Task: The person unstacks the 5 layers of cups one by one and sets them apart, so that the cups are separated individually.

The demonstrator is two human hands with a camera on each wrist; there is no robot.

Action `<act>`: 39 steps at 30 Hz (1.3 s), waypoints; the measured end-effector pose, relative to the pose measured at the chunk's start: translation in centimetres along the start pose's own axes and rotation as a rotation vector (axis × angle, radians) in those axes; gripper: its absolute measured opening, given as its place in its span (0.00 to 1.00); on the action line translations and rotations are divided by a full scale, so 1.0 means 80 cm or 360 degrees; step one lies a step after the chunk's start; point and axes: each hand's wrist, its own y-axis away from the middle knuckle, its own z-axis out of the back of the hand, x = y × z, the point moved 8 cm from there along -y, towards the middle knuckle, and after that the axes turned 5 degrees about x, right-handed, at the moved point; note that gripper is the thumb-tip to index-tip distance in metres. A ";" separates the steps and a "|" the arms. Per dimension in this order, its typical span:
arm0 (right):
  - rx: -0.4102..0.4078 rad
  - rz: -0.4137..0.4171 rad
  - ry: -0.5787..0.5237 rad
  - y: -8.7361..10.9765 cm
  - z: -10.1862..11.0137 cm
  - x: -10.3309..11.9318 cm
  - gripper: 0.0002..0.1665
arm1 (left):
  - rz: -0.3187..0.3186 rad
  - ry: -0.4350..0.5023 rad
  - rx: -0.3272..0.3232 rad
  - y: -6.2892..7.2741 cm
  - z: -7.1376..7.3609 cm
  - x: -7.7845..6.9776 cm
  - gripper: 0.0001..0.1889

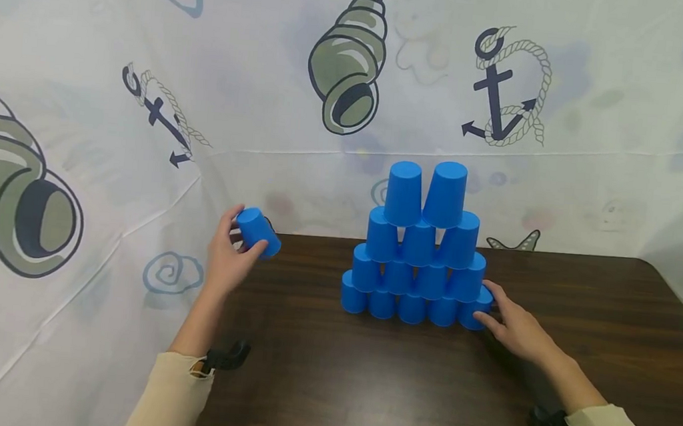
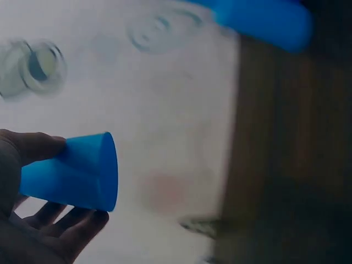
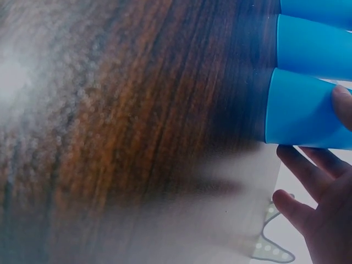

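Note:
A pyramid of upside-down blue plastic cups (image 1: 398, 276) stands on the table in the head view, with two cups side by side in its top row. Left of it, my left hand (image 1: 229, 261) holds a single blue cup (image 1: 256, 230) in the air, tilted. The left wrist view shows the thumb on one side of this cup (image 2: 77, 170) and the fingers on the other. My right hand (image 1: 516, 327) is at the pyramid's lower right corner. Its thumb lies over the front of the end cup (image 3: 305, 113) in the bottom row, with fingertips against the side.
The dark brown wooden table (image 1: 364, 382) extends in front of the pyramid and to both sides. Behind it hangs a pale cloth (image 1: 258, 52) printed with shells and anchors, which also runs down along the left. Dark straps (image 1: 228, 356) sit on both wrists.

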 end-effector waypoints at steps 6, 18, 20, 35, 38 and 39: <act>0.0005 -0.0008 0.0002 -0.001 0.001 0.003 0.45 | 0.0288 -0.0235 0.0023 0.034 0.015 0.100 0.41; 0.0009 -0.0003 -0.0006 -0.002 0.001 0.002 0.44 | 0.0478 -0.0325 0.0132 0.066 0.021 0.184 0.38; 0.0011 -0.0011 -0.0011 -0.001 0.001 0.002 0.44 | 0.0488 -0.0335 0.0149 0.068 0.019 0.190 0.38; 0.0014 -0.0011 -0.0019 -0.002 0.001 -0.001 0.44 | 0.0506 -0.0334 0.0179 0.068 0.016 0.198 0.38; 0.0017 -0.0007 -0.0013 -0.003 0.000 -0.002 0.44 | 0.0514 -0.0341 0.0195 0.070 0.015 0.199 0.38; 0.0018 -0.0008 -0.0013 -0.003 0.000 -0.002 0.44 | 0.0517 -0.0346 0.0199 0.071 0.015 0.199 0.38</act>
